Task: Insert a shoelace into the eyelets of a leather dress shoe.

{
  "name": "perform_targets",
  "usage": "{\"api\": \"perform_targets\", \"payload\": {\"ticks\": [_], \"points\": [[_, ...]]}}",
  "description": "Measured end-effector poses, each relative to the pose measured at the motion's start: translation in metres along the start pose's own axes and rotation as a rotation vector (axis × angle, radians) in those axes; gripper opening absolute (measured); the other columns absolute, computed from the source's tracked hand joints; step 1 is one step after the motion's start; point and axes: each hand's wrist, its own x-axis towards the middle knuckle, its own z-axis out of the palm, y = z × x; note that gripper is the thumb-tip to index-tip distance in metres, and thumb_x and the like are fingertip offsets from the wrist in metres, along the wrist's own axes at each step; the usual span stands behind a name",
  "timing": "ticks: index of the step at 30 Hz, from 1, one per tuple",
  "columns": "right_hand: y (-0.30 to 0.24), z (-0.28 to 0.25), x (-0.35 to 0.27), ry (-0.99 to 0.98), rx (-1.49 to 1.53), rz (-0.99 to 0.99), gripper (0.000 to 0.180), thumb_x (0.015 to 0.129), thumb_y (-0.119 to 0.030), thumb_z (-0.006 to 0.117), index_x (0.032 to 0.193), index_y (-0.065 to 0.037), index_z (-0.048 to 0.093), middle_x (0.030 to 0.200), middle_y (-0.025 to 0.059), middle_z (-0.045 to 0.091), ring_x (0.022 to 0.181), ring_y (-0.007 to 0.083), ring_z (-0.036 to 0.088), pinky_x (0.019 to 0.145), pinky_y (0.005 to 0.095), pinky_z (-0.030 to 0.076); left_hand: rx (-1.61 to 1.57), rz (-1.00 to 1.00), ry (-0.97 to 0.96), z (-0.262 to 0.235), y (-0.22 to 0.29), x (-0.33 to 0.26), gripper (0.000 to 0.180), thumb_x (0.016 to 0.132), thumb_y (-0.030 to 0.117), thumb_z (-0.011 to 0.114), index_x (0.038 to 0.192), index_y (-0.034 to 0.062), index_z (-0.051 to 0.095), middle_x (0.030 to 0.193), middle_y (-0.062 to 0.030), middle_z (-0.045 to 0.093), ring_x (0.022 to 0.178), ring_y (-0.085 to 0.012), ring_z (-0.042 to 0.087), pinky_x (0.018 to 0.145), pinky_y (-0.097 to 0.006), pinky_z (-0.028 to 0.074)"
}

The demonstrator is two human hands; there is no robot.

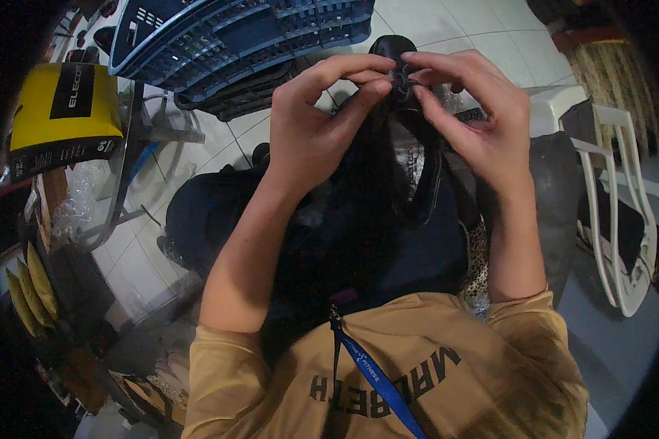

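A black lace-up shoe [415, 164] rests over my dark-clothed lap, its toe pointing away from me and its opening toward me. Dark shoelaces [403, 82] cross its upper, with a small loop or knot at the middle. From the left, my left hand [322, 110] pinches the lace between thumb and fingertips. My right hand [479, 102] closes on the lace from the other side, thumb below and index finger above. Both sets of fingertips sit close together over the shoe's front. The exact lace ends are too dark to make out.
Beyond my left hand stands a blue plastic crate [249, 47], with a black crate [234, 102] under it. A yellow and black box [88, 91] is at the far left above a metal frame. At the right is a white plastic chair [626, 219]. A blue lanyard [377, 373] hangs at my chest.
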Motion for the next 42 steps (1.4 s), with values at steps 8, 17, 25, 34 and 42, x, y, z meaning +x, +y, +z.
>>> {"api": "perform_targets", "payload": {"ticks": [8,17,25,34,42], "points": [[0.002,0.005,-0.004,0.029,-0.015,-0.019,0.040,0.087,-0.004,0.081,0.126,-0.010,0.079,0.099,0.0070,0.078,0.090,0.0213,0.075,0.080,0.0330,0.058,0.065,-0.024,0.003,0.000,0.000,0.000,0.019,0.103,0.006,0.072,0.121,0.0016,0.077,0.117,-0.0091,0.079,0.103,-0.0149,0.074,0.095,-0.029,0.056],[0.000,0.004,-0.009,0.042,0.264,0.255,0.036,0.090,0.000,0.079,0.125,-0.005,0.078,0.106,0.0048,0.080,0.092,0.0109,0.074,0.084,0.0282,0.057,-0.048,-0.050,-0.040,0.005,-0.001,0.000,0.020,0.106,0.005,0.067,0.124,0.0001,0.074,0.116,-0.0089,0.077,0.105,-0.0154,0.074,0.096,-0.029,0.056],[0.003,0.006,-0.008,0.059,0.344,0.295,0.027,0.088,0.001,0.082,0.114,-0.003,0.078,0.098,0.0011,0.077,0.091,0.0083,0.070,0.085,0.0247,0.056,-0.010,-0.018,-0.050,0.006,0.001,0.000,0.021,0.103,0.008,0.073,0.123,0.0004,0.076,0.116,-0.0087,0.077,0.105,-0.0147,0.071,0.096,-0.028,0.053],[-0.001,0.011,-0.010,0.098,0.362,0.316,0.028,0.089,0.001,0.080,0.116,-0.002,0.078,0.106,0.0026,0.078,0.099,0.0102,0.073,0.089,0.0257,0.057,-0.081,-0.064,-0.065,0.005,0.000,0.000,0.022,0.104,0.008,0.071,0.124,-0.0001,0.075,0.114,-0.0059,0.074,0.105,-0.0121,0.067,0.097,-0.027,0.050],[0.014,0.001,-0.015,0.132,0.485,0.348,0.031,0.096,0.000,0.072,0.127,-0.001,0.073,0.109,0.0051,0.078,0.101,0.0102,0.072,0.089,0.0241,0.055,-0.051,-0.061,-0.062,0.004,0.001,0.001,0.022,0.105,0.008,0.070,0.124,0.0000,0.075,0.114,-0.0056,0.074,0.106,-0.0118,0.066,0.097,-0.027,0.050]]}}
